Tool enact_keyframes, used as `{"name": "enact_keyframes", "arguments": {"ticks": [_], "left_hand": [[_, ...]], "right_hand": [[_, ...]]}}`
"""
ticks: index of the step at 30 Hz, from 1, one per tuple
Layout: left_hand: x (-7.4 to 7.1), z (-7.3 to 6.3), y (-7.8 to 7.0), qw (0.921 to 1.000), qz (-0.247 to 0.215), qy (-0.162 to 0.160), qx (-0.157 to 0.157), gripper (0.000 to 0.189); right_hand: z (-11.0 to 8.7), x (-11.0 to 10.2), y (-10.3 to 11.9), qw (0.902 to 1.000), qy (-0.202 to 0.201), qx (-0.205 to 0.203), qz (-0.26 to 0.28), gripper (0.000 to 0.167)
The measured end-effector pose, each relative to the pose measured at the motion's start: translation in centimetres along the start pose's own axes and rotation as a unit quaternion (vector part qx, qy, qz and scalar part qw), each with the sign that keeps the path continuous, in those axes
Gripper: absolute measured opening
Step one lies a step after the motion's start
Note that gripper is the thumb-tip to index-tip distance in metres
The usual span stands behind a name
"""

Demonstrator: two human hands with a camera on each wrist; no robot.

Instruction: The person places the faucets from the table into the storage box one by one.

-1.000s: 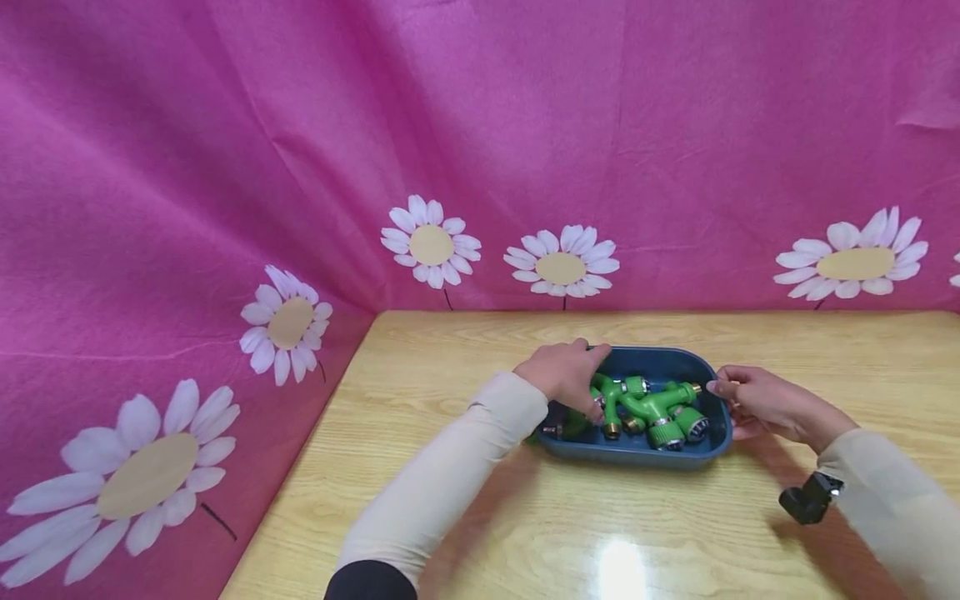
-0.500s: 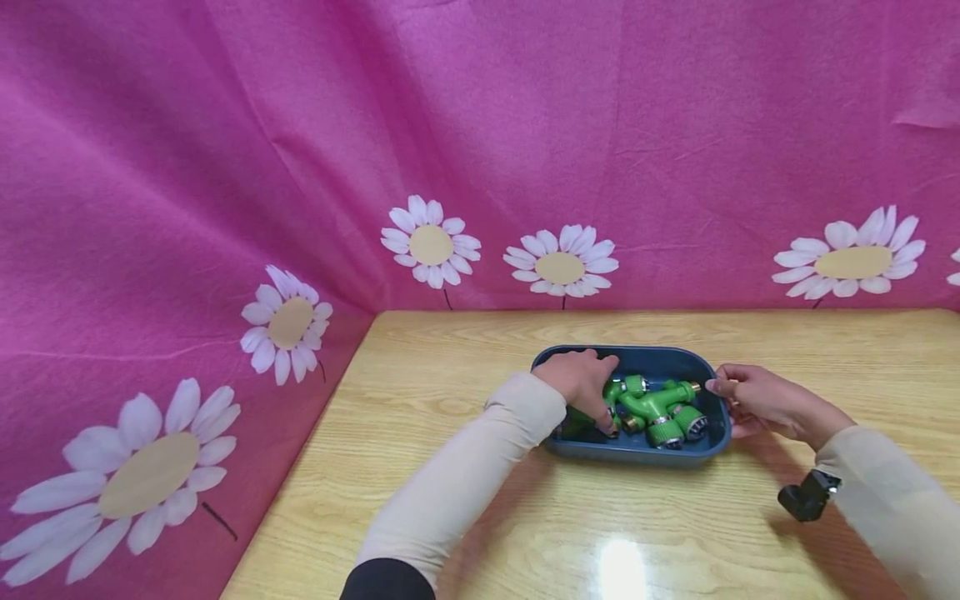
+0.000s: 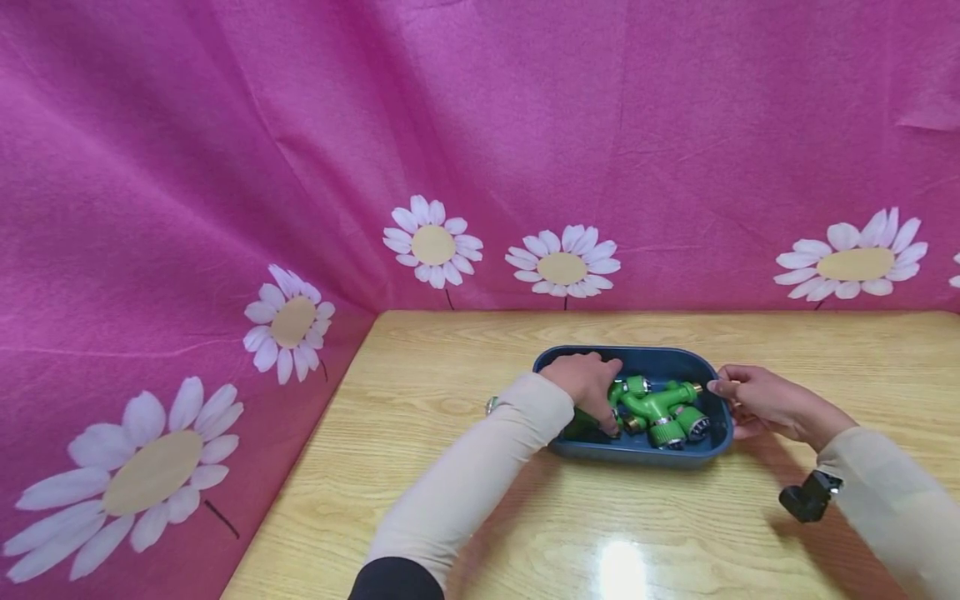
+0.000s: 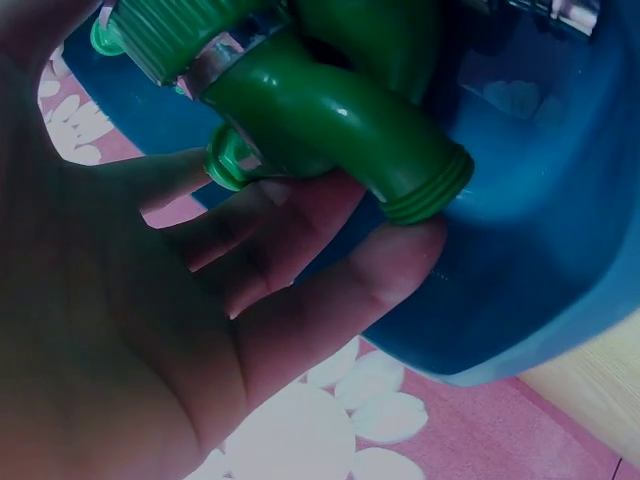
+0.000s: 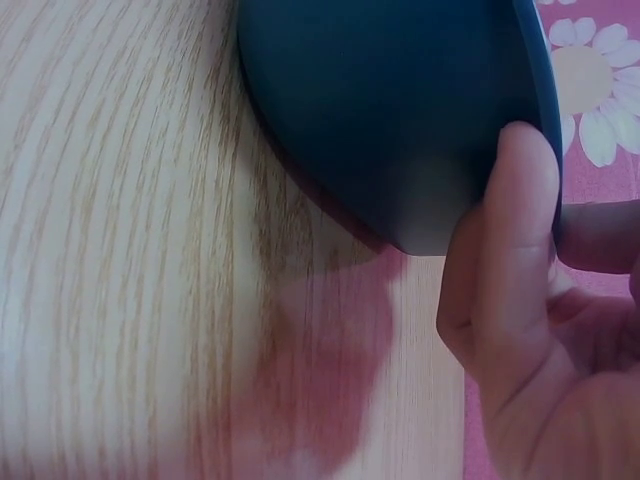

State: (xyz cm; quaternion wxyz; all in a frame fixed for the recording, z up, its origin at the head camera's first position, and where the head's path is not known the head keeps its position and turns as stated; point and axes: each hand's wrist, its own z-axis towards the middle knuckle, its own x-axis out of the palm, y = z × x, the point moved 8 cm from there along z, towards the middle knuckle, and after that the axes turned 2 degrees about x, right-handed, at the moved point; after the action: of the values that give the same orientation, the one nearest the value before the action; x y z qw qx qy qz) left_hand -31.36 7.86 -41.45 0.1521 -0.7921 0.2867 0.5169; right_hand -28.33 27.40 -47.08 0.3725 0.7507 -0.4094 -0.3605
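A dark blue oval tub (image 3: 633,456) with several green Y-shaped hose fittings inside stands on the table. My left hand (image 3: 585,387) is over its left half, thumb toward me and fingers toward the far wall. In the left wrist view, those fingers (image 4: 330,290) are spread and nearly straight beside a green fitting (image 4: 340,120), with one fingertip touching its threaded end; the thumb is mostly hidden. My right hand (image 3: 772,404) pinches the tub's right rim, its thumb pressed on the outer wall in the right wrist view. More fittings (image 3: 660,410) lie at the tub's right.
Left of my sleeve, part of a small green and silver piece (image 3: 491,405) shows on the wooden table (image 3: 420,367). Pink cloth (image 3: 525,125) printed with white daisies hangs behind and at the left. A black wrist device (image 3: 810,497) sits at my right cuff.
My left hand has shifted right from the tub's left rim, deeper over the fittings. The green and silver piece has come into view left of the sleeve. My right hand keeps its grip.
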Motion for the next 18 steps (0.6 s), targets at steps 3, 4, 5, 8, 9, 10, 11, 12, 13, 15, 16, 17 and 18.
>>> {"name": "enact_keyframes", "arguments": {"ticks": [3, 4, 5, 8, 9, 10, 11, 12, 13, 15, 16, 17, 18], "left_hand": [[0.13, 0.05, -0.02, 1.0000, -0.001, 0.006, -0.003, 0.096], [0.13, 0.02, -0.03, 1.0000, 0.000, 0.007, -0.003, 0.096], [0.14, 0.02, -0.05, 1.0000, 0.000, 0.008, -0.003, 0.095], [0.18, 0.08, -0.06, 0.9999, -0.005, 0.009, -0.005, 0.095], [0.20, 0.10, -0.07, 0.9999, -0.008, 0.010, -0.005, 0.095], [0.22, 0.11, -0.09, 0.9999, -0.011, 0.011, -0.005, 0.095], [0.28, 0.17, -0.10, 0.9998, -0.015, 0.013, -0.005, 0.095], [0.34, 0.22, -0.08, 0.9997, -0.020, 0.015, -0.007, 0.095], [0.40, 0.26, -0.10, 0.9995, -0.025, 0.017, -0.007, 0.095], [0.47, 0.31, -0.05, 0.9992, -0.034, 0.018, -0.011, 0.096], [0.51, 0.32, -0.03, 0.9991, -0.036, 0.019, -0.012, 0.095], [0.55, 0.35, 0.00, 0.9989, -0.040, 0.020, -0.015, 0.095], [0.61, 0.35, 0.02, 0.9986, -0.044, 0.022, -0.017, 0.094]], "right_hand": [[0.04, -0.02, 0.00, 1.0000, 0.001, 0.001, 0.001, 0.021], [0.04, -0.02, 0.01, 1.0000, 0.002, 0.002, 0.001, 0.021], [0.04, -0.02, 0.04, 1.0000, 0.002, 0.002, 0.000, 0.021], [0.03, -0.02, 0.11, 1.0000, 0.003, 0.001, -0.001, 0.021], [0.03, -0.03, 0.12, 1.0000, 0.003, 0.001, -0.001, 0.021], [0.02, -0.04, 0.12, 1.0000, 0.003, 0.000, 0.000, 0.021], [0.01, -0.05, 0.12, 1.0000, 0.003, 0.000, 0.000, 0.021], [0.01, -0.06, 0.11, 1.0000, 0.002, 0.000, 0.001, 0.021], [0.00, -0.06, 0.09, 1.0000, 0.002, -0.001, 0.001, 0.021], [0.01, -0.06, 0.02, 1.0000, 0.001, 0.000, 0.001, 0.021], [0.02, -0.05, -0.01, 1.0000, 0.001, 0.000, 0.000, 0.020], [0.03, -0.05, -0.04, 1.0000, 0.000, 0.000, -0.001, 0.020], [0.03, -0.04, -0.06, 1.0000, -0.001, 0.000, -0.002, 0.020]]}}
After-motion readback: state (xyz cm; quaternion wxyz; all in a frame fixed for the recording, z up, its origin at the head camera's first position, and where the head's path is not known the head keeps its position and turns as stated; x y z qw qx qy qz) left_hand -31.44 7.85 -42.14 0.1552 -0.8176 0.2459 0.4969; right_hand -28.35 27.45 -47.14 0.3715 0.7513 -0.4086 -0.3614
